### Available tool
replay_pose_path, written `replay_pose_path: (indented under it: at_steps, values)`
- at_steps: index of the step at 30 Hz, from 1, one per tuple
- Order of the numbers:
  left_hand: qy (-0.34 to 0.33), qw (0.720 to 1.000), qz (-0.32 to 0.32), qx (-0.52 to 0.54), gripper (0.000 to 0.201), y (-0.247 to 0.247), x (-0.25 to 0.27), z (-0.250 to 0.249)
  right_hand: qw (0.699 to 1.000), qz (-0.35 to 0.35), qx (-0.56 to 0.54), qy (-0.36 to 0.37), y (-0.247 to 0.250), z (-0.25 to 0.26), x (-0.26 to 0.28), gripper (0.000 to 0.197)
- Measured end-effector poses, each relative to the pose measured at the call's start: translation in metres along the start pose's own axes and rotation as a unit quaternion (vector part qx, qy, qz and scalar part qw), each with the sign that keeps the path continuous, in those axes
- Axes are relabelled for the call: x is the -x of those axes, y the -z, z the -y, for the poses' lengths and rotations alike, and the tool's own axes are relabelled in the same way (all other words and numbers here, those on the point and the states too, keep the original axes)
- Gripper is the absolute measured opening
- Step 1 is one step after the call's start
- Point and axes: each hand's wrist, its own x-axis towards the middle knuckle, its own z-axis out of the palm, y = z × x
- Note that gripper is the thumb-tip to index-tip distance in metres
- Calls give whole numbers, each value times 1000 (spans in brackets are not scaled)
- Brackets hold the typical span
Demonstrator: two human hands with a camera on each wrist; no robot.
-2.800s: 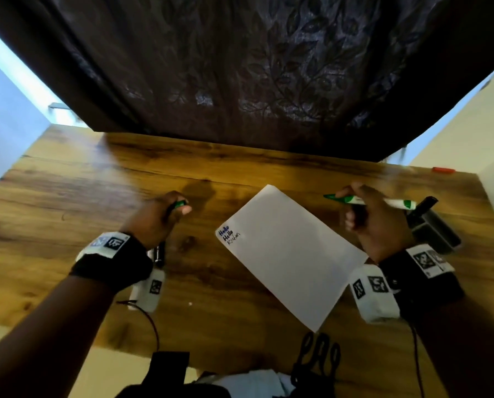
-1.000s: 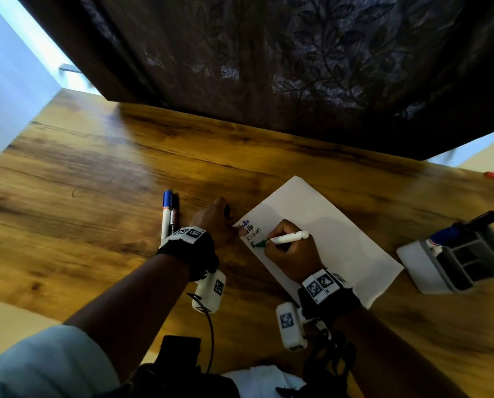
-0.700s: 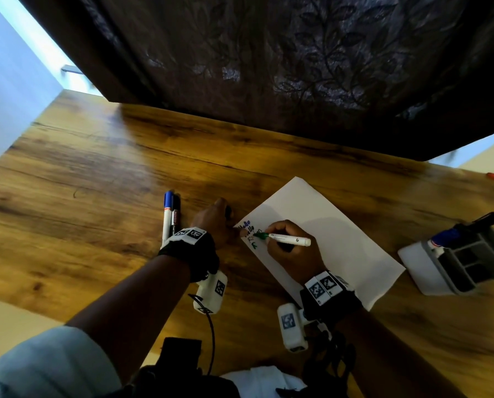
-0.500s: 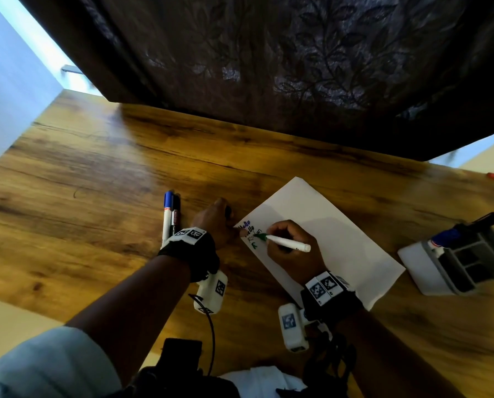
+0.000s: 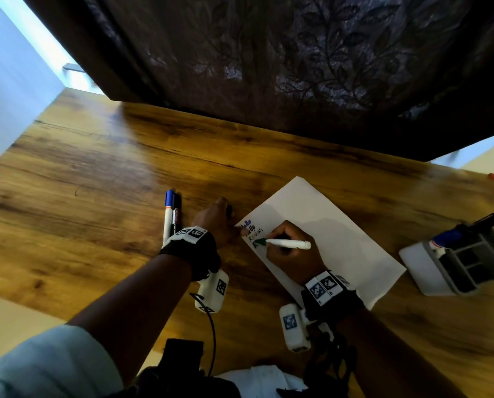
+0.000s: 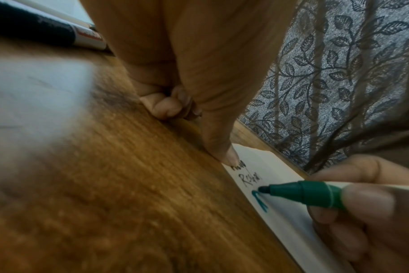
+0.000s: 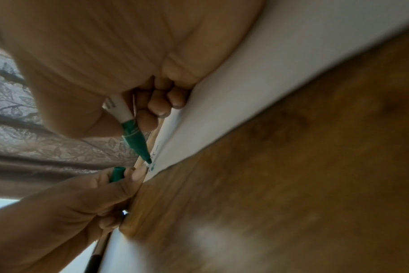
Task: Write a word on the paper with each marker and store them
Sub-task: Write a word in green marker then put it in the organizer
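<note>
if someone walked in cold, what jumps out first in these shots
The right hand grips a green marker with its tip on the near-left corner of the white paper, where green strokes sit under handwritten lines. The left hand pins that corner with a fingertip and holds the green cap. A grey organiser sits right of the paper.

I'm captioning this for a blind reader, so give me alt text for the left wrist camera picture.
A right hand writes in green on white paper with a green marker, its tip by a fresh green mark below handwritten words. The left hand presses a fingertip on the paper's corner, on a wooden table, with a leaf-patterned curtain behind.
</note>
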Motion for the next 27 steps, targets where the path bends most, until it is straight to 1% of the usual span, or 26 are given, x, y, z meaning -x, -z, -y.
replay_pose_path:
  at_steps: [8,12,16,19,22,27]
  values:
    - [-1,1000,2,-4,53,0,-1,1,1000,9,5,-8,1,0,1,17]
    - [1,1000,4,0,52,0,-1,2,1000,-18,8,-1,2,0,-1,16]
    - [-2,1000,8,5,52,0,-1,3,1000,-9,16,6,1,-2,1,15]
    - [-1,1000,7,1,53,-1,-1,2,1000,-5,10,-10,2,-2,2,16]
    - [2,1000,7,6,54,-1,-1,2,1000,-12,7,2,1,0,1,18]
    - [9,1000,4,10,52,-1,-1,1,1000,-15,3,-4,3,2,0,22]
